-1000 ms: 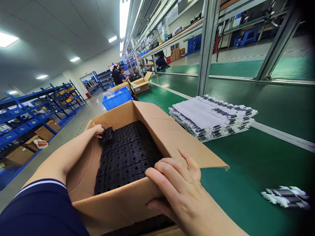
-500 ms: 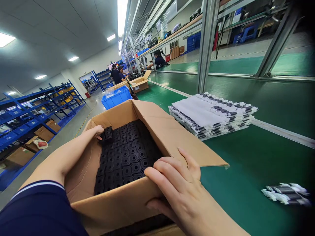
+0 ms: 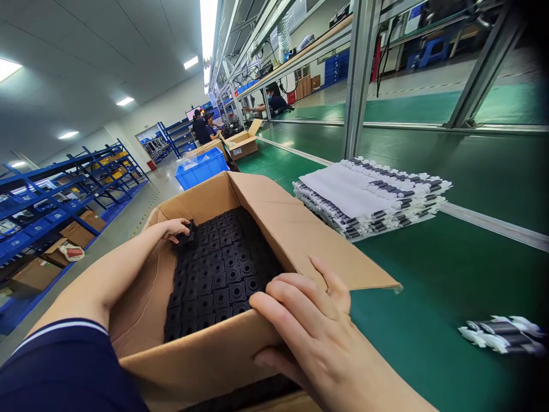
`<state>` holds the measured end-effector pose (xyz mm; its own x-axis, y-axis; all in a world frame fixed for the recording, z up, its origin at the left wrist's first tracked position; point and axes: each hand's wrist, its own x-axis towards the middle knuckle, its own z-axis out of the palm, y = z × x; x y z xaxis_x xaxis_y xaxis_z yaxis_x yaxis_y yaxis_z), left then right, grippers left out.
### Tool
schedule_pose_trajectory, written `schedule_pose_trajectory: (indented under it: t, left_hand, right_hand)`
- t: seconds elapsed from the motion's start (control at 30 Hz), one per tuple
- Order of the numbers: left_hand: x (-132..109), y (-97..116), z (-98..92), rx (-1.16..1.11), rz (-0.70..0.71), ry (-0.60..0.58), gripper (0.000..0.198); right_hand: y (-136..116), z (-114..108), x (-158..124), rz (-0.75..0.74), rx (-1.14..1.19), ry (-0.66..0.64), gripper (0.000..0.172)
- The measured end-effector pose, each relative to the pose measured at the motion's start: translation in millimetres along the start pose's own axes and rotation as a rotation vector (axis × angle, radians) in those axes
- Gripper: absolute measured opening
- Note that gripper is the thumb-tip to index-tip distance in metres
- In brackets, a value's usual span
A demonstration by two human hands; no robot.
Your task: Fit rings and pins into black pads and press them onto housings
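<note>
An open cardboard box point(image 3: 197, 337) holds tight rows of black square parts point(image 3: 221, 274), each with a round hole in its face. My left hand point(image 3: 175, 229) reaches over the box's left wall, fingers closed on a black block-like part point(image 3: 189, 237) standing above the rows at the far left corner. Its fingertips are partly hidden against the dark part. My right hand point(image 3: 306, 315) grips the near right rim of the box, fingers over the edge and thumb under it on the outer side.
Stacked white sheets with dark rolls point(image 3: 369, 197) lie on the green work surface point(image 3: 412, 297), and a smaller bundle point(image 3: 501, 333) sits at the right. Behind the box stand a blue bin point(image 3: 201, 169) and another open carton point(image 3: 243, 146). A metal post point(image 3: 357, 80) rises beyond. People work farther back.
My left hand has shifted slightly right, its fingers now farther over the black part. My right hand keeps its grip on the rim. The view has moved a little.
</note>
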<state>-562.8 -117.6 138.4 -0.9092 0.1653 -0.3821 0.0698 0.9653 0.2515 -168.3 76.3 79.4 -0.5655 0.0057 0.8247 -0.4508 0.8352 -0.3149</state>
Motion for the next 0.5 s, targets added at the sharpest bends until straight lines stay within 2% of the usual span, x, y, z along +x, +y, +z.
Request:
schedule_pose_trajectory:
  t: [0.27,0.5]
  left_hand:
    - [8.2,-7.4,-3.7,0.003,0.022,-0.002,0.043]
    - [9.7,-4.1,-2.3,0.047,-0.04,0.012,0.041]
  right_hand:
    - [0.1,-0.2,0.7,-0.002,-0.001,-0.002,0.03]
    - [1.2,-1.0,-0.9,0.012,-0.002,-0.007,0.033]
